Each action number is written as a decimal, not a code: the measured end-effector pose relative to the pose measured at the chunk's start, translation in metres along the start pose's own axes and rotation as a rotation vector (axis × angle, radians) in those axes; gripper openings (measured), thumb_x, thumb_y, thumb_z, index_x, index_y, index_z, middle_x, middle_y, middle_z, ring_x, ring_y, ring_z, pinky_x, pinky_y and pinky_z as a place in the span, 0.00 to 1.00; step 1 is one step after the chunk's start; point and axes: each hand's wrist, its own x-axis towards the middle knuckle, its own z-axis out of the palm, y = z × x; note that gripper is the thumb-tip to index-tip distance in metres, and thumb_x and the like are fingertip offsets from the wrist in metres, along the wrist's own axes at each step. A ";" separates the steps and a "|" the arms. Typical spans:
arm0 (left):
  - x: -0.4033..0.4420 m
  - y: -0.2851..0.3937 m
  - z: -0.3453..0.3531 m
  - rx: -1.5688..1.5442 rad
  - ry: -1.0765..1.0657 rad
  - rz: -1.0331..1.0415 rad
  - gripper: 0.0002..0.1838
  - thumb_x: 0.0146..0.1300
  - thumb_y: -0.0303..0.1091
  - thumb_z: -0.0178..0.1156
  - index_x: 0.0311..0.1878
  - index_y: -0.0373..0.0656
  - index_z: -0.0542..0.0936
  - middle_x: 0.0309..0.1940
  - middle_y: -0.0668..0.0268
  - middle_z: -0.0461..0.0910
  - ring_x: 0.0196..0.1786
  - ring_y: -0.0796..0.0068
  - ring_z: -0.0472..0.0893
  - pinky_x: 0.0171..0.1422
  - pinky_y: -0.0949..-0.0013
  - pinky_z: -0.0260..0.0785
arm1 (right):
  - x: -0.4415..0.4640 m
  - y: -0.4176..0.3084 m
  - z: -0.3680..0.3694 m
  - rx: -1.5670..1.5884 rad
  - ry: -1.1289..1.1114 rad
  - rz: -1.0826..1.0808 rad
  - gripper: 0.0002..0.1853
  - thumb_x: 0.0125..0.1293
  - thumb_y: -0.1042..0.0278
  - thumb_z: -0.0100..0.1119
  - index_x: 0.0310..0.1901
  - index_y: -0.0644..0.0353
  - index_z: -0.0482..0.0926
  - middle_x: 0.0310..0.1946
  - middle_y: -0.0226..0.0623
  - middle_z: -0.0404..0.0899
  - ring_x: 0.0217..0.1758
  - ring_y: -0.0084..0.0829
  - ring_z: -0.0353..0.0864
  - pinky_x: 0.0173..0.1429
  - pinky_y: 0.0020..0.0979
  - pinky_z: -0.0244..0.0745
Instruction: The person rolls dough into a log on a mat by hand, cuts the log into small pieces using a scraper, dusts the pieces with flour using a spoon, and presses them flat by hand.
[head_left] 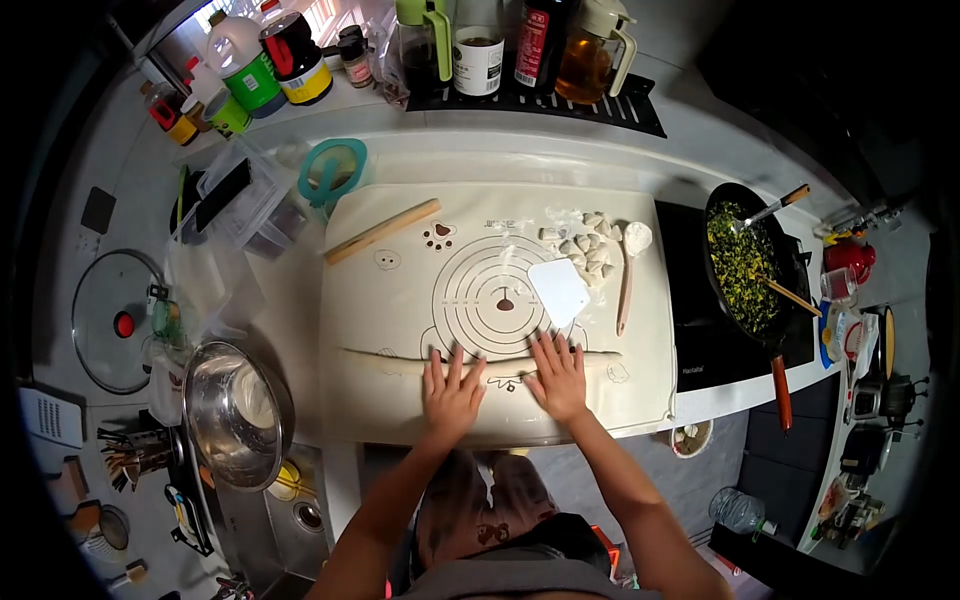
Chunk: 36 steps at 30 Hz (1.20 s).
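A long thin rope of dough [510, 367] lies across the front of the pale kneading mat [380, 300]. My left hand [453, 398] rests flat on it left of the middle, fingers spread. On the same rope, farther right, my right hand [556, 380] also lies flat with its fingers apart. Just beyond my right hand is a white dough scraper [558, 293]. Several small cut dough pieces [590, 247] sit behind the scraper on floured mat. Beside them lies a wooden spoon [627, 285] with flour in its bowl. A rolling pin [382, 231] lies at the mat's back left.
On the right, a wok [745, 265] of chopped green and yellow filling stands on the black cooktop [700, 355]. A steel bowl [235, 415] holding dough is at the left, by the sink [260, 525]. Bottles [480, 60] line the back ledge.
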 end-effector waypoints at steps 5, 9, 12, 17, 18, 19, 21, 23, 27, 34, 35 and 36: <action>0.036 -0.033 -0.011 0.029 -0.155 0.019 0.29 0.64 0.47 0.55 0.68 0.52 0.68 0.73 0.56 0.57 0.73 0.44 0.54 0.74 0.39 0.45 | 0.000 0.027 0.000 -0.073 0.011 0.058 0.35 0.68 0.44 0.48 0.72 0.52 0.58 0.74 0.36 0.55 0.75 0.45 0.55 0.74 0.61 0.41; 0.120 -0.083 0.020 0.043 -0.035 -0.230 0.32 0.68 0.55 0.48 0.71 0.51 0.63 0.74 0.54 0.53 0.75 0.44 0.49 0.75 0.39 0.37 | 0.051 0.055 -0.002 -0.184 0.079 0.166 0.35 0.70 0.42 0.41 0.72 0.56 0.57 0.74 0.39 0.53 0.77 0.45 0.50 0.75 0.59 0.37; 0.109 -0.106 0.020 0.206 0.066 -0.294 0.33 0.66 0.57 0.50 0.70 0.51 0.64 0.74 0.50 0.51 0.76 0.42 0.47 0.76 0.39 0.34 | 0.051 0.083 -0.001 -0.166 0.097 0.223 0.35 0.71 0.44 0.40 0.71 0.61 0.57 0.73 0.41 0.55 0.76 0.46 0.51 0.76 0.56 0.36; 0.009 -0.072 -0.012 0.167 0.026 -0.395 0.34 0.64 0.52 0.55 0.71 0.52 0.63 0.74 0.44 0.50 0.75 0.35 0.46 0.74 0.36 0.39 | -0.014 0.070 -0.010 -0.097 0.049 0.150 0.33 0.69 0.46 0.47 0.72 0.51 0.58 0.74 0.40 0.54 0.76 0.48 0.51 0.74 0.60 0.40; -0.014 -0.069 -0.018 0.140 0.024 -0.376 0.34 0.63 0.52 0.57 0.71 0.54 0.64 0.74 0.45 0.50 0.75 0.36 0.47 0.74 0.36 0.41 | -0.030 0.066 -0.011 -0.077 0.045 0.134 0.33 0.69 0.46 0.47 0.72 0.49 0.58 0.74 0.39 0.54 0.76 0.48 0.51 0.74 0.60 0.39; -0.027 -0.071 -0.023 0.114 0.022 -0.355 0.35 0.62 0.51 0.60 0.71 0.55 0.65 0.74 0.46 0.50 0.75 0.37 0.47 0.73 0.36 0.43 | -0.046 0.068 -0.008 -0.073 0.054 0.110 0.33 0.69 0.46 0.47 0.72 0.48 0.58 0.74 0.38 0.54 0.76 0.48 0.50 0.74 0.60 0.39; -0.037 -0.089 -0.032 0.165 -0.038 -0.227 0.34 0.61 0.50 0.60 0.71 0.57 0.65 0.74 0.47 0.51 0.74 0.37 0.48 0.72 0.36 0.46 | -0.054 0.075 -0.006 -0.077 0.055 0.088 0.33 0.69 0.46 0.46 0.73 0.48 0.58 0.74 0.37 0.54 0.77 0.48 0.50 0.74 0.60 0.39; -0.021 -0.102 -0.041 0.158 -0.080 -0.146 0.33 0.62 0.48 0.60 0.70 0.55 0.66 0.73 0.49 0.53 0.73 0.38 0.52 0.71 0.36 0.47 | -0.043 0.079 -0.008 -0.092 0.043 0.094 0.33 0.69 0.46 0.46 0.73 0.49 0.58 0.74 0.37 0.53 0.77 0.48 0.49 0.74 0.61 0.39; 0.060 -0.153 -0.017 0.149 -0.005 -0.174 0.28 0.66 0.49 0.54 0.68 0.53 0.67 0.72 0.52 0.58 0.73 0.40 0.53 0.73 0.37 0.44 | 0.020 0.100 -0.003 -0.138 0.079 0.210 0.34 0.71 0.45 0.42 0.73 0.53 0.56 0.75 0.39 0.52 0.77 0.49 0.47 0.75 0.60 0.37; 0.065 -0.147 -0.009 0.239 0.025 -0.466 0.28 0.69 0.52 0.49 0.68 0.51 0.67 0.72 0.53 0.58 0.74 0.41 0.52 0.74 0.37 0.39 | 0.020 0.111 0.000 -0.139 0.088 0.259 0.35 0.71 0.46 0.42 0.73 0.57 0.54 0.75 0.40 0.51 0.78 0.49 0.46 0.76 0.57 0.35; 0.047 -0.140 -0.013 0.259 0.021 -0.445 0.28 0.68 0.51 0.50 0.68 0.50 0.67 0.72 0.53 0.57 0.74 0.41 0.51 0.74 0.37 0.39 | 0.006 0.109 0.000 -0.121 0.093 0.266 0.35 0.71 0.46 0.43 0.73 0.57 0.54 0.75 0.40 0.51 0.78 0.49 0.46 0.76 0.57 0.35; 0.029 -0.135 -0.016 0.279 0.015 -0.424 0.29 0.68 0.51 0.50 0.69 0.50 0.66 0.73 0.52 0.56 0.74 0.41 0.51 0.74 0.36 0.39 | -0.010 0.107 -0.002 -0.102 0.095 0.273 0.35 0.71 0.47 0.43 0.73 0.57 0.54 0.75 0.41 0.51 0.77 0.49 0.46 0.76 0.58 0.35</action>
